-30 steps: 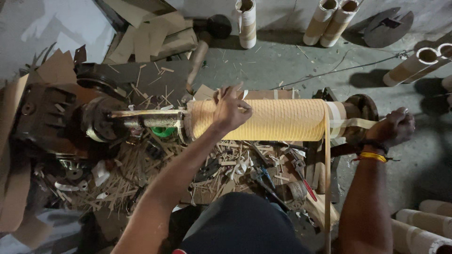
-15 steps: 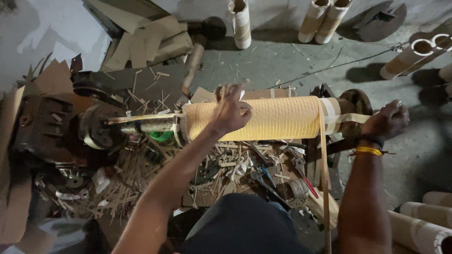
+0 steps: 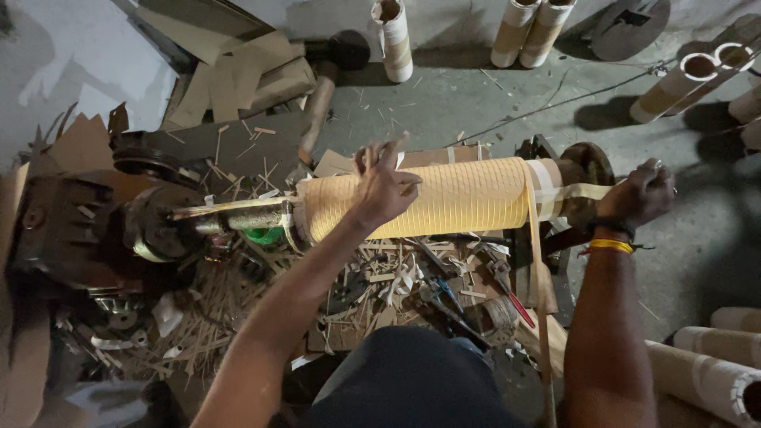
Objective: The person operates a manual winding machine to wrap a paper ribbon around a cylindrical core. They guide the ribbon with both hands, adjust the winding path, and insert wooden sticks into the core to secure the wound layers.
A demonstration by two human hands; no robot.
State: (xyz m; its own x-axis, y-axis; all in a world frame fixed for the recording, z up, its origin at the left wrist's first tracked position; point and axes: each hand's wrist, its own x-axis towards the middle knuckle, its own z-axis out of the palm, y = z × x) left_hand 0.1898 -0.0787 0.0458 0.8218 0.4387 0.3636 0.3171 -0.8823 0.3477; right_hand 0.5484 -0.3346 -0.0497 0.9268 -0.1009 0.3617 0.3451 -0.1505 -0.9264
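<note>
Across the floor-level winding machine (image 3: 151,230) lies the long yellow ribbed paper tube (image 3: 452,198). Left hand (image 3: 386,188) rests on it, fingers spread. Right hand (image 3: 640,196) appears closed around the pale paper strip (image 3: 583,192) by the tube's end.

Dim overall, brightest at centre; the standing tubes (image 3: 394,36) cast hard shadows rightwards (light from the left). Lower left is murky, edges slightly soft and bent.
</note>
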